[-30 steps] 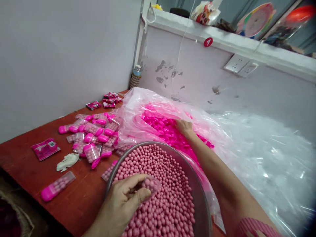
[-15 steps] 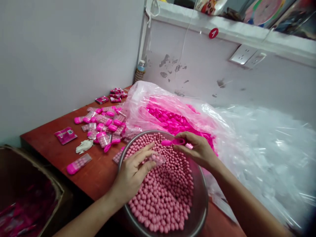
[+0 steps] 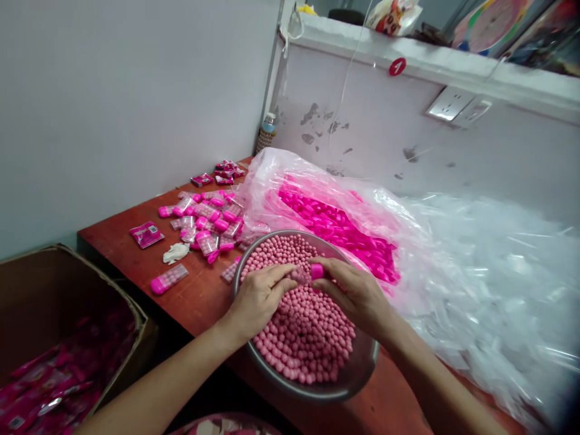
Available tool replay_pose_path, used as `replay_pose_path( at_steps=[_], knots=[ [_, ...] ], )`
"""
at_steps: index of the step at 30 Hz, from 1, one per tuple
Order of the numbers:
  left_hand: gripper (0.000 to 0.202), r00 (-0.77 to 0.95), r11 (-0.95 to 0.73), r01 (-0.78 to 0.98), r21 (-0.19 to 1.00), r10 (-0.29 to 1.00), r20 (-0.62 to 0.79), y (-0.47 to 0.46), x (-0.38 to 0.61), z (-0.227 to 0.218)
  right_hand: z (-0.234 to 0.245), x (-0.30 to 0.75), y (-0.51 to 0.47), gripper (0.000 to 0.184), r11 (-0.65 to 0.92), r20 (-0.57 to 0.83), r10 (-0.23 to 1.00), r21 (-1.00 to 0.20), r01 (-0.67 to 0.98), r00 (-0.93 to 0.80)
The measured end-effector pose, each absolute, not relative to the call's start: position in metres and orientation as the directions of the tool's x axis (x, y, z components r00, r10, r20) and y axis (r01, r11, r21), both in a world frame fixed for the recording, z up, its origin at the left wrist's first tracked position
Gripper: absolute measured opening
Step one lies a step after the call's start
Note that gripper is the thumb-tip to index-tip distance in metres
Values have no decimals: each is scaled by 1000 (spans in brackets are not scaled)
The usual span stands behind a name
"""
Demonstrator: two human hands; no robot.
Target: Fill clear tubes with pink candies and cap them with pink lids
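Note:
Over a metal bowl (image 3: 312, 396) of pink round beads (image 3: 299, 338), my two hands meet. My left hand (image 3: 260, 296) is closed on a small clear plastic container (image 3: 300, 275) with pink beads in it. In my right hand (image 3: 353, 293), closed too, is a bright pink cap (image 3: 316, 271), held at the container's open end. Whether the cap is seated on it I cannot tell. Filled containers with pink caps (image 3: 206, 211) lie in a heap left of the bowl, and a single filled container (image 3: 169, 279) lies nearer the table's edge.
Behind the bowl, a plastic bag (image 3: 272, 166) holds many pink caps (image 3: 335, 229). Clear plastic pieces (image 3: 493, 290) pile up at the right. On the red table (image 3: 118, 223) are a pink packet (image 3: 146, 234) and a white crumpled scrap (image 3: 176, 254). A cardboard box (image 3: 145, 329) of pink packets stands lower left.
My right hand has brought the pink cap leftward to the container, and its loop no longer shows. My left hand has turned the container toward it. The view has shifted slightly.

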State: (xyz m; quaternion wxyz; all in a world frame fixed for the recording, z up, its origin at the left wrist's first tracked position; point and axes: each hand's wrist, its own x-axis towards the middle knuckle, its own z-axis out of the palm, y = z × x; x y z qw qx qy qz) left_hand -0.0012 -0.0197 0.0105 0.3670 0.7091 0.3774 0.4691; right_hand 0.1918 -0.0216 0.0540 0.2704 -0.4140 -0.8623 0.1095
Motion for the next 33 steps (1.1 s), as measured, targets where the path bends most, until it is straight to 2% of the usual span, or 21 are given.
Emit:
replay_pose_path(
  at_steps=[3,9,15,18,20,22,24,25,28,31,33],
  knots=[
    [18,312,-500,206,841,848,428,-21,-1,10,54,184,-24,26,709,371,702,-273,651,-609],
    [19,318,-541,206,816,825,467,-24,-4,6,46,181,-28,24,738,295,674,-237,632,-677],
    [22,430,-602,344,721,783,449,-29,-6,0,42,175,-32,20,735,219,677,-167,657,-703],
    [23,379,-567,333,753,812,444,-27,-5,1,39,173,-26,23,729,233,683,-275,627,-692],
    [22,307,-467,249,848,869,388,-24,-4,3,38,176,-24,27,677,281,729,-429,598,-624],
    [23,267,-307,93,947,924,273,-19,-3,5,37,181,-25,32,538,263,818,-663,521,-511],
    [26,274,-122,-84,989,952,140,-15,-2,5,35,188,-29,39,321,164,892,-886,334,-422],
    [29,283,-50,-153,987,955,92,-13,-2,5,33,191,-32,43,207,107,911,-954,216,-398],
    [29,310,-19,-211,977,947,85,-12,-3,4,26,198,-37,40,-11,8,947,-998,-55,-322],
    [25,334,-160,-106,981,924,187,-15,-4,6,22,196,-34,29,-54,-23,972,-990,-129,-234],
    [23,346,-249,-20,968,907,240,-17,-4,6,23,190,-30,31,-105,-71,968,-985,-133,-241]
  ],
)
